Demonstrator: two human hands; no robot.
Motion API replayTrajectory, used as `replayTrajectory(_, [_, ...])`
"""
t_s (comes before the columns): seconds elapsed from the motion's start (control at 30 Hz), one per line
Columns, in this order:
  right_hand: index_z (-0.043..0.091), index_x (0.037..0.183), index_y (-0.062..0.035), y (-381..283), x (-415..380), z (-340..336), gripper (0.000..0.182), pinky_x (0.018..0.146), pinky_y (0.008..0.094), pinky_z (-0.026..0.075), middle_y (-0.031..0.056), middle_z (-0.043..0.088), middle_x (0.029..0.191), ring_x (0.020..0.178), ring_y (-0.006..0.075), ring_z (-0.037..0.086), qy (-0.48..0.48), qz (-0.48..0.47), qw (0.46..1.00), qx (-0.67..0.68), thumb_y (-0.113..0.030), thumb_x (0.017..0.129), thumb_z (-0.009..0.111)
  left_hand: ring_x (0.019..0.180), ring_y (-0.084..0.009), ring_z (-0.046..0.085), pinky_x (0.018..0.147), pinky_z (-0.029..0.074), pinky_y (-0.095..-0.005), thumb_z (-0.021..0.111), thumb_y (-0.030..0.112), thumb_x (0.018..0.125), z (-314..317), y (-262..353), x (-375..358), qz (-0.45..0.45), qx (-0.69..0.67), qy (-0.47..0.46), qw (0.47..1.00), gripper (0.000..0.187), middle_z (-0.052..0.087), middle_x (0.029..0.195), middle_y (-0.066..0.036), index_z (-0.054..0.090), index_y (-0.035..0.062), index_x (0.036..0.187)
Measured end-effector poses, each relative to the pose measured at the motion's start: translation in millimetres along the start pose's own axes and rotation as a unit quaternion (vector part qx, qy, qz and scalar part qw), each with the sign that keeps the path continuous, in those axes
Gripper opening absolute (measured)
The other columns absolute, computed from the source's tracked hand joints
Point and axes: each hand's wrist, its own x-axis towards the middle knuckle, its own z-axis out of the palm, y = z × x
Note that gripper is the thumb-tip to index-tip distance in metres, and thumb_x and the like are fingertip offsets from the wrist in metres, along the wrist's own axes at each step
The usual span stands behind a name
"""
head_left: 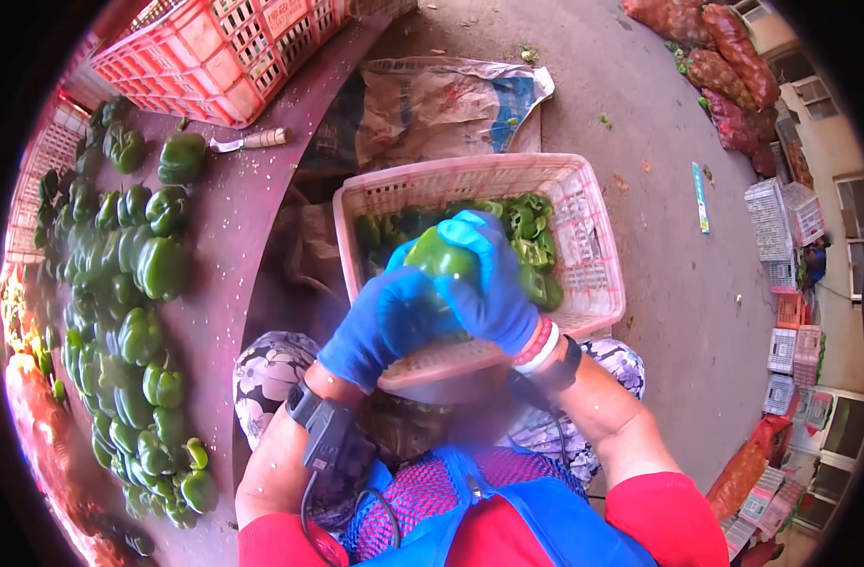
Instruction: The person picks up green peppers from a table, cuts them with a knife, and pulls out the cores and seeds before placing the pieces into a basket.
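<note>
A green bell pepper (pixel 439 257) is held between my two blue-gloved hands, above a pink plastic crate (pixel 597 255). My left hand (pixel 394 307) wraps its left and lower side, and my right hand (pixel 488 283) grips it from the right with fingers over the top. Inside the crate lie cut green pepper pieces (pixel 531 227). The pepper's underside is hidden by the gloves.
Rows of whole green peppers (pixel 134 335) cover the table on the left. A knife (pixel 252 140) lies there near a red crate (pixel 229 66). Sacking (pixel 427 109) is on the ground ahead; filled red sacks (pixel 734 57) and stacked crates (pixel 777 217) stand right.
</note>
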Motion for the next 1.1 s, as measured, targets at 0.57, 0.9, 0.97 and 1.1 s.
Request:
replayTrajectory(0.57, [0.062, 0.108, -0.0135, 50, -3, -17, 0.057, 0.069, 0.0405, 0.058, 0.0067, 0.067, 0.096, 0.083, 0.0254, 0.067, 0.187, 0.472, 0.556, 0.659, -0.068, 0.094, 0.054, 0.082, -0.0205, 0.071, 0.063, 0.062, -0.0340, 0.053, -0.004, 0.081, 6, 8, 32, -0.120, 0.056, 0.004, 0.991, 0.053, 0.065, 0.108, -0.011, 0.051, 0.0047, 0.133])
replayTrajectory(0.9, [0.053, 0.135, -0.0052, 27, -11, -5, 0.053, 0.103, 0.0323, 0.044, 0.0069, 0.057, 0.127, 0.115, 0.0161, 0.056, 0.098, 0.408, 0.843, 0.336, -0.050, 0.109, 0.042, 0.105, -0.0106, 0.056, 0.091, 0.049, -0.0280, 0.066, 0.038, 0.100, 2, -9, 45, -0.031, 0.137, 0.001, 0.990, 0.049, 0.059, 0.116, -0.002, 0.052, 0.0047, 0.133])
replayTrajectory(0.97, [0.050, 0.137, -0.0030, 6, -12, -2, 0.059, 0.104, 0.0338, 0.043, 0.0106, 0.056, 0.127, 0.117, 0.0176, 0.054, 0.029, 0.349, 0.907, 0.233, -0.053, 0.105, 0.048, 0.079, -0.0129, 0.066, 0.070, 0.056, -0.0278, 0.063, 0.040, 0.101, -2, -31, 50, 0.007, 0.185, 0.059, 0.981, 0.041, 0.065, 0.095, -0.004, 0.053, 0.0084, 0.124])
replayTrajectory(1.1, [0.051, 0.133, -0.0032, -13, -9, 1, 0.060, 0.100, 0.0343, 0.045, 0.0116, 0.057, 0.121, 0.108, 0.0179, 0.056, 0.039, 0.309, 0.931, 0.187, -0.054, 0.101, 0.056, 0.065, -0.0197, 0.070, 0.056, 0.057, -0.0327, 0.061, 0.035, 0.099, 6, -19, 46, -0.016, 0.319, 0.082, 0.944, 0.033, 0.069, 0.080, -0.011, 0.060, 0.0060, 0.114])
